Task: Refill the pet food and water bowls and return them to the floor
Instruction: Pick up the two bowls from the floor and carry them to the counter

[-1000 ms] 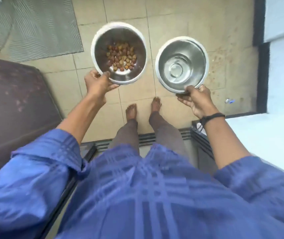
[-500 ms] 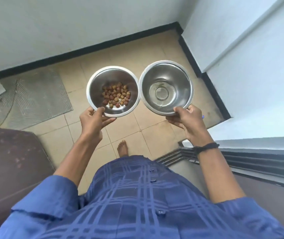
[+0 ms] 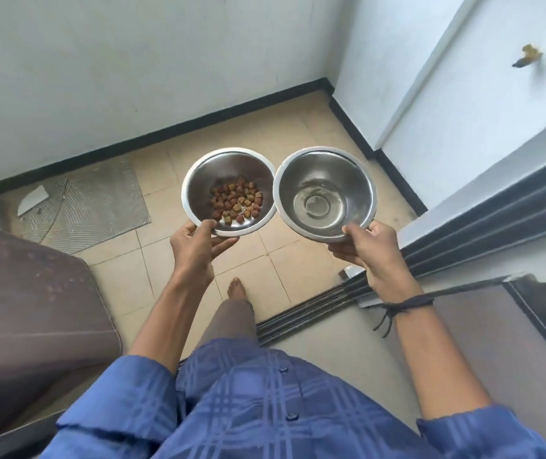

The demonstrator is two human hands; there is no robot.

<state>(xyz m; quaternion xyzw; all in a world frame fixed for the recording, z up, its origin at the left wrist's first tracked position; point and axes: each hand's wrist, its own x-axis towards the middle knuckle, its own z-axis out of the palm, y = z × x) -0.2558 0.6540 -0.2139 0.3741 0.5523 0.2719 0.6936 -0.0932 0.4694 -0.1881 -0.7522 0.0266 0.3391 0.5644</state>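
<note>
No text, label, brand, number or sign can be read anywhere in this view.

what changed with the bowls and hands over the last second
The food bowl and water bowl came together until their rims touch; a second ago a gap separated them. The view swung toward the wall corner. The left hand and right hand kept their grips; nothing was released.
</note>
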